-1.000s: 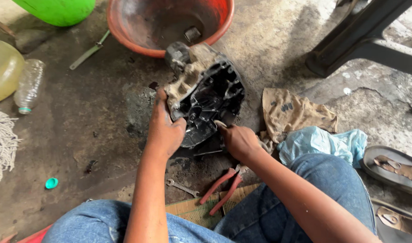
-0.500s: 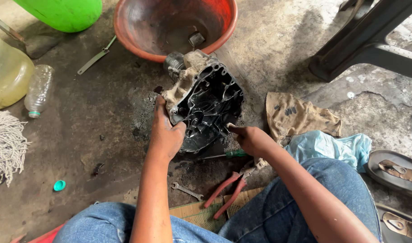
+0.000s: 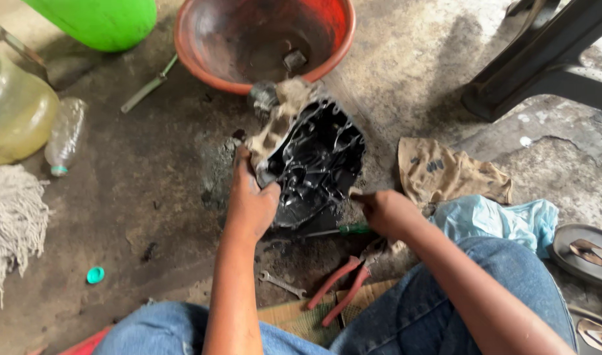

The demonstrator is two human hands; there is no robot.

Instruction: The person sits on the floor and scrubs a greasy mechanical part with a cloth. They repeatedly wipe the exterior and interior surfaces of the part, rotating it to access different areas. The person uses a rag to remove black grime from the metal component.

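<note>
Black oily engine casing sits tilted on the concrete floor at frame centre, just below the red basin, upper end nearly touching the basin rim. Left hand clamps the casing's left edge, fingers curled over the rim, thumb on the grimy pale outer side; same grip as half a second ago. Right hand is at the casing's lower right edge, fingers bent in toward it; cannot tell if it pinches anything. Earlier it was a bit lower and held closer to the body, now it is up against the casing edge. Casing itself has hardly moved.

A green-handled screwdriver lies just below the casing, beside the right hand. Red-handled pliers and a small spanner lie lower centre, near the knees. Tan rag and pale blue cloth at right. Plastic bottle, yellowish jug and mop head at left, teal cap lower left.
</note>
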